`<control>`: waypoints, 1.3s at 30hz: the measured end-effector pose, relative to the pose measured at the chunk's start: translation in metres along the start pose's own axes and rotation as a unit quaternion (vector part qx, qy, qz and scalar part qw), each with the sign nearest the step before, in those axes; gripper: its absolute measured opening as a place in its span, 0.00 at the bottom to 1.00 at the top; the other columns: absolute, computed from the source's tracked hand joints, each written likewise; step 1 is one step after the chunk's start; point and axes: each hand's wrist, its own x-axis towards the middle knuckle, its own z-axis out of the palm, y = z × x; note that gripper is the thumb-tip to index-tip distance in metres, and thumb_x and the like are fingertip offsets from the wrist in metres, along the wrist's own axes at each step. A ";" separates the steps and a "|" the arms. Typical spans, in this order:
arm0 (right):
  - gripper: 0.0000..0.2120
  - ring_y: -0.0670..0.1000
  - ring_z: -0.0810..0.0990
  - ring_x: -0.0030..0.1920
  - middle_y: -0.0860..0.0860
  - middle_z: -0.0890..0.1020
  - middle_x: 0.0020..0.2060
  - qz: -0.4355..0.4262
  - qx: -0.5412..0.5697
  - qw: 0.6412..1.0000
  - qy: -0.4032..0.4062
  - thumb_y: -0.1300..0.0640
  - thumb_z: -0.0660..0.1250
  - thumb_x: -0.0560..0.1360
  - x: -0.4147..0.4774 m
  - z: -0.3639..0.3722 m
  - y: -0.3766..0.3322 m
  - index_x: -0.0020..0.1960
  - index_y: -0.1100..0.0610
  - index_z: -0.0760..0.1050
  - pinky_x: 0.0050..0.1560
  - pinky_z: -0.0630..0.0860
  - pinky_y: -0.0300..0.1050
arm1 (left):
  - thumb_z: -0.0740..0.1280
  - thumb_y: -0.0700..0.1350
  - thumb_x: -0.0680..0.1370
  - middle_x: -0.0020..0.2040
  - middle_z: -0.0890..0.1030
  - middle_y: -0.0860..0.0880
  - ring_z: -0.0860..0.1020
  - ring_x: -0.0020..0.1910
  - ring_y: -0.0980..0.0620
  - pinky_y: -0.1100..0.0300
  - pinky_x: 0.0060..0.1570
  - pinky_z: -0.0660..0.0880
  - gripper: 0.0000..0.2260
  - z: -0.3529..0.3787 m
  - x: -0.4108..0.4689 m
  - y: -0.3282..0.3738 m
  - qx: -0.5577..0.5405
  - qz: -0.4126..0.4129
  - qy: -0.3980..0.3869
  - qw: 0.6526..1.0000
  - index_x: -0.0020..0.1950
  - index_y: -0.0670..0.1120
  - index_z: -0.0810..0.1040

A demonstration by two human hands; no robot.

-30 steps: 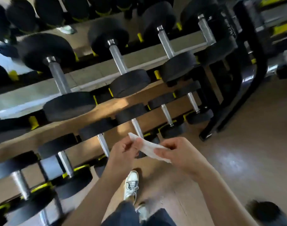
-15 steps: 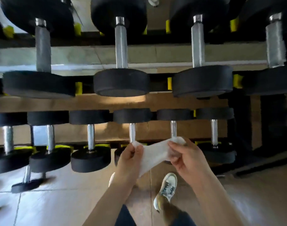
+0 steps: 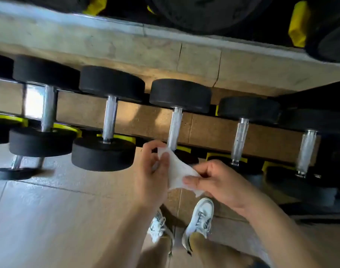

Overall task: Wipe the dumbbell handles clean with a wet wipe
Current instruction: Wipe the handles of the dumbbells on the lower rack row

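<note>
A white wet wipe (image 3: 177, 171) is stretched between both hands, low in front of the bottom rack row. My left hand (image 3: 152, 171) pinches its upper left corner between thumb and fingers. My right hand (image 3: 217, 180) pinches its lower right part. Directly behind the wipe stands a dumbbell with a chrome handle (image 3: 175, 129) and black round heads; the wipe's top edge is just below that handle's near end. More dumbbells with chrome handles (image 3: 109, 118) (image 3: 241, 140) sit on either side.
The lower rack row runs across the view on yellow cradles (image 3: 122, 136). A larger row of black dumbbell heads (image 3: 204, 14) hangs over the top edge. A small dumbbell (image 3: 14, 171) lies on the wooden floor at left. My white shoes (image 3: 200, 217) stand below the hands.
The view has dropped and closed in on the bottom row. Both hands kept hold of the wipe and moved nearer the middle dumbbell's handle; the wipe is now bunched narrower between them.
</note>
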 end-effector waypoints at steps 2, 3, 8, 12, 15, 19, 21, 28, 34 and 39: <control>0.11 0.42 0.77 0.35 0.53 0.79 0.34 -0.053 0.013 0.997 0.058 0.54 0.72 0.71 0.009 0.000 0.003 0.45 0.63 0.82 0.38 0.72 0.34 | 0.64 0.43 0.80 0.43 0.79 0.41 0.79 0.37 0.43 0.52 0.31 0.74 0.09 -0.006 0.000 -0.017 0.011 0.021 0.016 1.000 0.55 0.57 0.72; 0.11 0.42 0.79 0.39 0.54 0.82 0.39 -0.060 0.065 0.993 0.078 0.54 0.72 0.68 0.015 -0.001 0.006 0.46 0.60 0.84 0.40 0.75 0.33 | 0.64 0.43 0.80 0.43 0.80 0.44 0.79 0.37 0.45 0.54 0.30 0.74 0.11 -0.006 0.000 -0.024 0.031 0.041 0.022 0.998 0.56 0.59 0.72; 0.08 0.55 0.81 0.48 0.58 0.81 0.45 -0.059 0.342 0.937 -0.036 0.57 0.61 0.79 0.054 0.002 0.014 0.53 0.60 0.75 0.49 0.79 0.51 | 0.62 0.41 0.81 0.41 0.78 0.58 0.77 0.42 0.62 0.70 0.38 0.72 0.10 0.010 0.015 -0.044 0.183 0.216 0.026 0.959 0.54 0.56 0.76; 0.06 0.51 0.81 0.38 0.53 0.80 0.37 -0.114 0.247 0.961 0.038 0.57 0.63 0.78 0.091 -0.010 0.015 0.51 0.59 0.74 0.40 0.79 0.45 | 0.67 0.44 0.76 0.45 0.82 0.60 0.79 0.44 0.62 0.68 0.42 0.74 0.10 0.011 0.042 -0.055 0.245 0.313 0.009 0.918 0.53 0.58 0.80; 0.05 0.47 0.80 0.36 0.48 0.80 0.33 -0.197 -0.017 0.974 0.110 0.55 0.66 0.78 0.113 -0.025 0.018 0.49 0.56 0.78 0.40 0.77 0.42 | 0.66 0.50 0.75 0.40 0.83 0.59 0.80 0.39 0.61 0.62 0.37 0.76 0.08 0.009 0.050 -0.058 0.315 0.345 -0.035 0.884 0.51 0.59 0.82; 0.09 0.38 0.75 0.31 0.42 0.75 0.30 -0.212 -0.279 0.927 0.132 0.50 0.60 0.80 0.134 -0.048 0.017 0.52 0.50 0.79 0.35 0.71 0.32 | 0.68 0.49 0.76 0.37 0.80 0.58 0.77 0.39 0.58 0.60 0.37 0.75 0.04 -0.010 0.071 -0.071 0.385 0.329 -0.018 0.862 0.43 0.56 0.83; 0.10 0.38 0.74 0.32 0.41 0.74 0.33 -0.216 -0.361 0.899 0.126 0.48 0.60 0.80 0.146 -0.056 0.020 0.53 0.49 0.79 0.36 0.70 0.32 | 0.67 0.49 0.76 0.40 0.80 0.59 0.76 0.42 0.59 0.62 0.43 0.74 0.05 -0.021 0.083 -0.084 0.393 0.293 0.013 0.872 0.44 0.56 0.83; 0.13 0.42 0.77 0.48 0.40 0.78 0.45 -0.402 -0.582 0.699 0.105 0.52 0.72 0.73 0.189 -0.045 0.041 0.57 0.48 0.81 0.51 0.75 0.42 | 0.55 0.73 0.64 0.54 0.76 0.64 0.75 0.53 0.64 0.66 0.53 0.73 0.26 -0.040 0.075 -0.107 0.301 0.153 -0.071 0.939 0.57 0.64 0.73; 0.12 0.45 0.78 0.50 0.47 0.78 0.52 -0.451 -0.610 0.650 0.050 0.59 0.63 0.78 0.185 -0.049 0.048 0.56 0.53 0.83 0.52 0.74 0.39 | 0.51 0.80 0.51 0.64 0.71 0.61 0.70 0.57 0.59 0.64 0.54 0.66 0.50 -0.037 0.059 -0.103 0.433 0.100 -0.086 0.892 0.72 0.65 0.53; 0.08 0.47 0.80 0.42 0.49 0.81 0.42 -0.466 -0.638 0.612 -0.027 0.62 0.68 0.72 0.188 -0.035 0.046 0.49 0.55 0.84 0.42 0.77 0.42 | 0.53 0.80 0.50 0.63 0.71 0.58 0.69 0.55 0.57 0.64 0.52 0.65 0.53 -0.036 0.066 -0.097 0.463 0.098 -0.076 0.878 0.74 0.63 0.50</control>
